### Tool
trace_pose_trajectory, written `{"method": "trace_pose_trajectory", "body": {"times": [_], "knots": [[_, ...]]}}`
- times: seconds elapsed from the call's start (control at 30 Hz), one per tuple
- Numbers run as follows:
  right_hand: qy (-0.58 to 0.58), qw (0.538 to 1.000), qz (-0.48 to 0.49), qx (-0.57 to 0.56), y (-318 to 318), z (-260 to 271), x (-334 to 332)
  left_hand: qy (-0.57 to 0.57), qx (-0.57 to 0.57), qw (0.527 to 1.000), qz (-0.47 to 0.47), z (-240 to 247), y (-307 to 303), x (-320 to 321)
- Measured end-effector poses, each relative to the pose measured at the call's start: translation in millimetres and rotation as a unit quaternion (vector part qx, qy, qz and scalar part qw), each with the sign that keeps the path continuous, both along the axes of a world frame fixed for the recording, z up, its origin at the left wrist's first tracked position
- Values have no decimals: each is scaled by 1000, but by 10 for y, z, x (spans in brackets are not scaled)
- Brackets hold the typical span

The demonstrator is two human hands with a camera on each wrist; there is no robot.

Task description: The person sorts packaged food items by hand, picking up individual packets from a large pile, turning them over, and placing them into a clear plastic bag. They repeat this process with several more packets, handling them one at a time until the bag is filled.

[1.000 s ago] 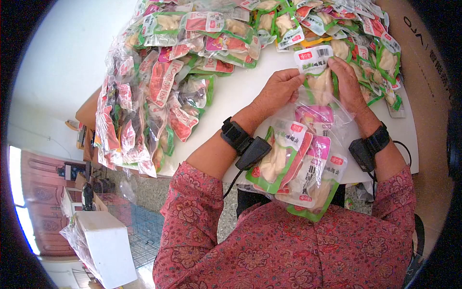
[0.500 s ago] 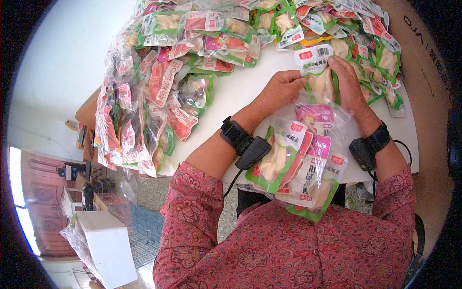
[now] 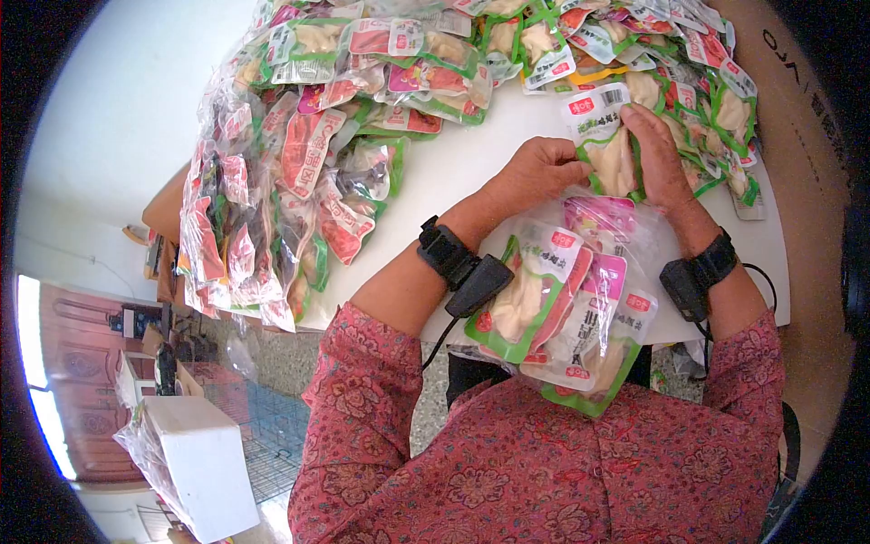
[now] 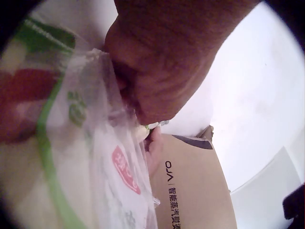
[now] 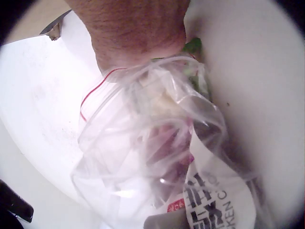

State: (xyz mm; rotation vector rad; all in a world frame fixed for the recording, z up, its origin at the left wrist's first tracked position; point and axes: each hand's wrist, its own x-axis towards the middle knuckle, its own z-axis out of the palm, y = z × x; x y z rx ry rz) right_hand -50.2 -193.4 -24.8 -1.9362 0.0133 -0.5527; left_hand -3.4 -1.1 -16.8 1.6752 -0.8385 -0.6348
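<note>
In the head view my right hand holds a vacuum-sealed snack packet by its right edge. The packet is white on top with a red logo and barcode, and shows pale meat below. My left hand has its fingers curled at the mouth of a clear plastic zip bag, close to the packet's left edge. The packet's lower end overlaps the bag mouth. Several packets are inside the bag, which hangs over the table's near edge. In the left wrist view the bag's edge runs up to my left hand.
A heap of filled clear bags covers the left of the white table. Loose packets are piled at the back right. A cardboard box stands along the right side. A white box sits at the lower left.
The packet has moved slightly down and right toward the bag mouth. My left hand has shifted a little to the right and down with it; the right hand barely moved.
</note>
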Motion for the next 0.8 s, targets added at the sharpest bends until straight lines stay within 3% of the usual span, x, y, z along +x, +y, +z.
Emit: {"method": "trace_pose_trajectory", "body": {"times": [0.13, 0.2, 0.27, 0.4, 0.53, 0.6, 0.67, 0.8], "knots": [[-5, 998, -15, 55, 122, 137, -58, -35, 33, 998, 39, 146, 9, -83], [-11, 997, -11, 73, 134, 190, -77, 68, -24, 994, 87, 183, 7, -106], [60, 988, 5, 145, 97, 201, -57, 107, -62, 987, 100, 107, 19, -37], [16, 977, 52, 205, 69, 130, -13, 169, -141, 970, 100, 57, 19, 4], [4, 981, 35, 190, 88, 160, -29, 115, -109, 984, 86, 16, -17, 15], [-5, 980, 39, 196, 68, 135, -4, 27, -149, 987, 49, -2, -65, -15], [-5, 962, 30, 270, 65, 131, 7, 30, -107, 993, 43, 68, -16, -33], [-29, 951, 40, 304, 24, 102, 28, 48, -57, 997, 27, 129, 29, -45]]}}
